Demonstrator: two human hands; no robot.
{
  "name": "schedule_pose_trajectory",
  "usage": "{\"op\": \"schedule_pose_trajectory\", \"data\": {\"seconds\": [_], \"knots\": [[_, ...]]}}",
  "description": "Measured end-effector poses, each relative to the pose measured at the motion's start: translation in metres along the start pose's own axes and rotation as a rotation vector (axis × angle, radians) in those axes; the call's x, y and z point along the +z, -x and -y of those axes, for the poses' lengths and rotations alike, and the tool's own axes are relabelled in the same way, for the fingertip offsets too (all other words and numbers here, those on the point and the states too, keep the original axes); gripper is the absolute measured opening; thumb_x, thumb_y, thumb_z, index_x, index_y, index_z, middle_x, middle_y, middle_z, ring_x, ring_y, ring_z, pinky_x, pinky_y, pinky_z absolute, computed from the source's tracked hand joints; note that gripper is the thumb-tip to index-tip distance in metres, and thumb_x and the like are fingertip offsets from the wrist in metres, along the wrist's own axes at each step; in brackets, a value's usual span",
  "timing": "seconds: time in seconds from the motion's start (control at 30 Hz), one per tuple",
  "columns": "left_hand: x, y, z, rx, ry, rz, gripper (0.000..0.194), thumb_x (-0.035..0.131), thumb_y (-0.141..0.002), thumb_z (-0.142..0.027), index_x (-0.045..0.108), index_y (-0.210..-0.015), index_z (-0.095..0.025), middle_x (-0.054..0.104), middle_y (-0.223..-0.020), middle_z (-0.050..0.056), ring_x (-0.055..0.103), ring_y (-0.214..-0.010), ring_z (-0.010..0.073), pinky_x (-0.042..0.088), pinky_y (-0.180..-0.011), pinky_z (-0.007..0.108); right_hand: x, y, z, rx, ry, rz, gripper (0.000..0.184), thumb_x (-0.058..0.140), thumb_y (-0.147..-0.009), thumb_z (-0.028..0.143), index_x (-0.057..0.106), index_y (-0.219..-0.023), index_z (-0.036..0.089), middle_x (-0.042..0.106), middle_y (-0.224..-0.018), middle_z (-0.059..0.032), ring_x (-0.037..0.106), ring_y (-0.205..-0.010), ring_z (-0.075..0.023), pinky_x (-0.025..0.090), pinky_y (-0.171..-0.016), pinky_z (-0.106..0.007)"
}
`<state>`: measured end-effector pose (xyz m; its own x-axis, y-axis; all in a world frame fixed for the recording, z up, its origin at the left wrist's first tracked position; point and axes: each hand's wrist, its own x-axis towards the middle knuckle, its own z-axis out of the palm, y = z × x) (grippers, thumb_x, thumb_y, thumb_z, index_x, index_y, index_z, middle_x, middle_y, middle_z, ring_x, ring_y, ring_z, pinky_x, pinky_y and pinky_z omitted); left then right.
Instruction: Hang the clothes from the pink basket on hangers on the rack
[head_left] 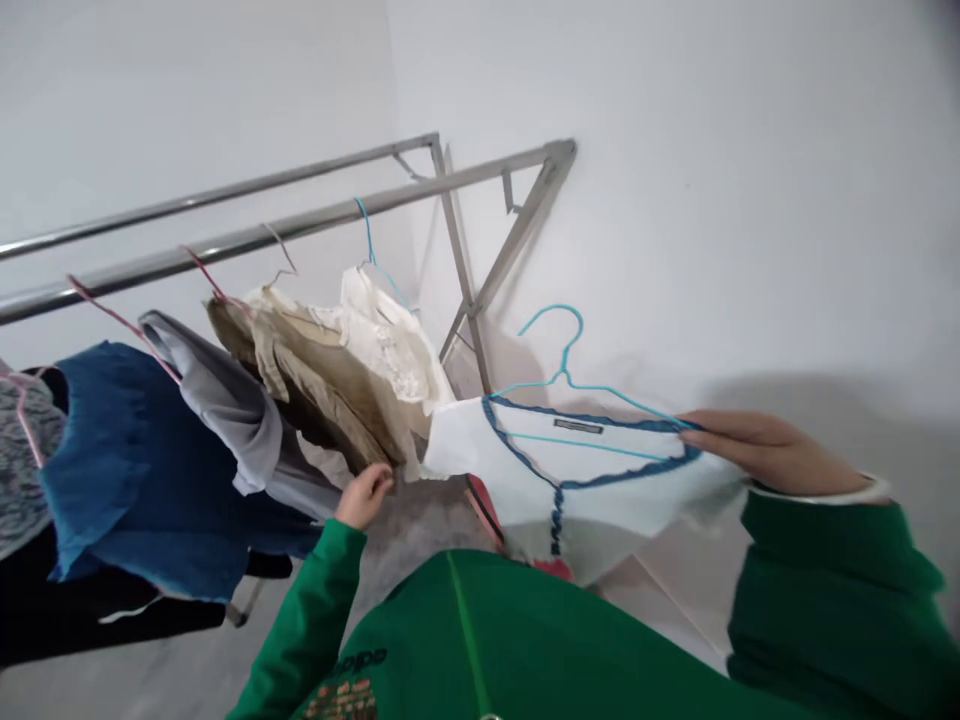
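Observation:
A white blouse (454,440) with dark blue neckline trim hangs on a light blue wire hanger (566,345), held off the rack. My right hand (757,452) pinches the blouse and hanger together at the right end of the neckline. My left hand (365,496) is closed at the lower edge of a khaki garment (322,385) on the rack; its fingertips are partly hidden. Just beyond it, a cream lace top (394,350) hangs from another blue hanger (367,230).
The metal drying rack (315,215) runs in from the left, ending near the white wall (735,200). A grey garment (225,400) and a blue garment (157,470) hang further left. The grey floor (420,530) shows beneath, with a red item (486,510) partly hidden.

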<state>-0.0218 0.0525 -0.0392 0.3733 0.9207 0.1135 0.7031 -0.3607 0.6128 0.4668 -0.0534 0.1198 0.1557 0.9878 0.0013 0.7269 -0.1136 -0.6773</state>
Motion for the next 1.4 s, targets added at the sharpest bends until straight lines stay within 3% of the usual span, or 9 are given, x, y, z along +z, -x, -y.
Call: {"op": "schedule_pose_trajectory", "data": {"seconds": [0.13, 0.23, 0.43, 0.53, 0.73, 0.87, 1.1, 1.4], "knots": [[0.024, 0.013, 0.002, -0.025, -0.022, 0.244, 0.017, 0.045, -0.087, -0.025, 0.061, -0.089, -0.019, 0.067, -0.086, 0.005, 0.064, -0.085, 0.0173, 0.049, -0.08, 0.027, -0.011, 0.005, 0.003, 0.105, 0.012, -0.03, 0.035, 0.057, -0.064, 0.055, 0.069, -0.073, 0.024, 0.073, -0.086, -0.0063, 0.067, -0.092, -0.0308, 0.052, -0.085, -0.038], [0.035, 0.014, -0.004, -0.009, -0.052, 0.318, 0.019, 0.044, -0.088, -0.025, 0.062, -0.088, -0.018, 0.068, -0.088, 0.006, 0.064, -0.086, 0.0183, 0.048, -0.081, 0.028, 0.0, -0.008, 0.017, 0.061, 0.017, -0.081, 0.035, 0.053, -0.07, 0.052, 0.068, -0.078, 0.022, 0.072, -0.088, -0.0057, 0.066, -0.089, -0.0273, 0.051, -0.079, -0.034], [0.043, 0.009, -0.009, 0.026, -0.108, 0.373, 0.021, 0.044, -0.088, -0.027, 0.063, -0.09, -0.018, 0.069, -0.095, 0.008, 0.064, -0.092, 0.0205, 0.048, -0.084, 0.03, 0.024, -0.068, 0.045, -0.14, 0.056, -0.394, 0.033, 0.048, -0.078, 0.043, 0.068, -0.083, 0.016, 0.07, -0.079, -0.0073, 0.061, -0.074, -0.0191, 0.045, -0.069, -0.028], [0.042, 0.016, -0.004, -0.003, -0.137, 0.377, 0.023, 0.042, -0.089, -0.027, 0.063, -0.092, -0.017, 0.068, -0.096, 0.01, 0.064, -0.093, 0.0219, 0.047, -0.084, 0.032, 0.036, -0.107, 0.068, -0.231, 0.141, -0.436, 0.031, 0.045, -0.083, 0.036, 0.069, -0.09, 0.017, 0.07, -0.081, -0.0067, 0.061, -0.077, -0.0188, 0.042, -0.068, -0.027], [0.047, 0.042, 0.003, -0.095, -0.078, 0.357, 0.025, 0.041, -0.088, -0.028, 0.063, -0.089, -0.016, 0.068, -0.09, 0.009, 0.063, -0.088, 0.0202, 0.046, -0.081, 0.029, 0.068, -0.179, 0.133, -0.147, 0.418, -0.447, 0.033, 0.038, -0.093, 0.033, 0.067, -0.102, 0.019, 0.071, -0.099, -0.0083, 0.061, -0.09, -0.0204, 0.031, -0.063, -0.026], [0.05, 0.056, 0.002, -0.157, -0.047, 0.331, 0.024, 0.041, -0.087, -0.028, 0.062, -0.087, -0.018, 0.068, -0.088, 0.007, 0.063, -0.084, 0.0187, 0.046, -0.078, 0.028, 0.085, -0.208, 0.158, -0.13, 0.482, -0.414, 0.033, 0.035, -0.096, 0.033, 0.065, -0.102, 0.02, 0.07, -0.1, -0.0089, 0.06, -0.09, -0.0202, 0.023, -0.059, -0.027], [0.051, 0.071, 0.001, -0.248, -0.045, 0.299, 0.022, 0.041, -0.087, -0.025, 0.062, -0.084, -0.018, 0.069, -0.089, 0.006, 0.063, -0.086, 0.0188, 0.046, -0.079, 0.027, 0.112, -0.224, 0.157, -0.175, 0.508, -0.305, 0.032, 0.035, -0.097, 0.031, 0.063, -0.103, 0.017, 0.069, -0.101, -0.0108, 0.061, -0.09, -0.0199, 0.02, -0.058, -0.029], [0.057, 0.06, -0.01, -0.302, -0.113, 0.409, 0.019, 0.044, -0.087, -0.024, 0.062, -0.089, -0.019, 0.069, -0.095, 0.006, 0.063, -0.092, 0.0192, 0.045, -0.083, 0.027, 0.123, -0.226, 0.159, -0.275, 0.527, -0.273, 0.034, 0.033, -0.097, 0.031, 0.062, -0.103, 0.016, 0.069, -0.097, -0.0116, 0.063, -0.086, -0.0202, 0.018, -0.058, -0.03]]}}
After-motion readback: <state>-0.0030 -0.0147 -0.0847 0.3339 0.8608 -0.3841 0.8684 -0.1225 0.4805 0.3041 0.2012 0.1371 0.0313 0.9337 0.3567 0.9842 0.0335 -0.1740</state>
